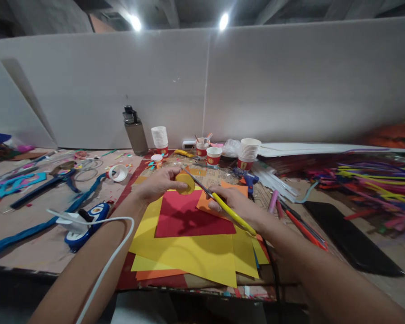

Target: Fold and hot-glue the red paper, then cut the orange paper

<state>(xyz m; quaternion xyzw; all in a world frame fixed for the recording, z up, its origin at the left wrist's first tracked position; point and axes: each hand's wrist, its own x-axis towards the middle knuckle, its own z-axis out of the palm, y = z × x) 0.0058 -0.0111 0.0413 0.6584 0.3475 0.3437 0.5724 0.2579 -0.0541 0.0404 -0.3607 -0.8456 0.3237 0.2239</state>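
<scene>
A round yellow paper piece (185, 183) is pinched between the thumb and fingers of my left hand (162, 183). My right hand (226, 200) is closed on yellow-handled scissors (227, 208), whose blades point up and left to the edge of the round piece. Below both hands lies a red sheet (189, 220) on top of several yellow sheets (185, 252). An orange sheet (207, 204) is partly under my right hand.
A bottle (135, 132), stacked paper cups (248, 153) and a blue glue gun (249, 177) stand or lie toward the back. At left is a blue power strip (87, 225) with a white cable crossing my left forearm; at right lie a black phone-like slab (353, 236) and colourful pipe cleaners (388, 180).
</scene>
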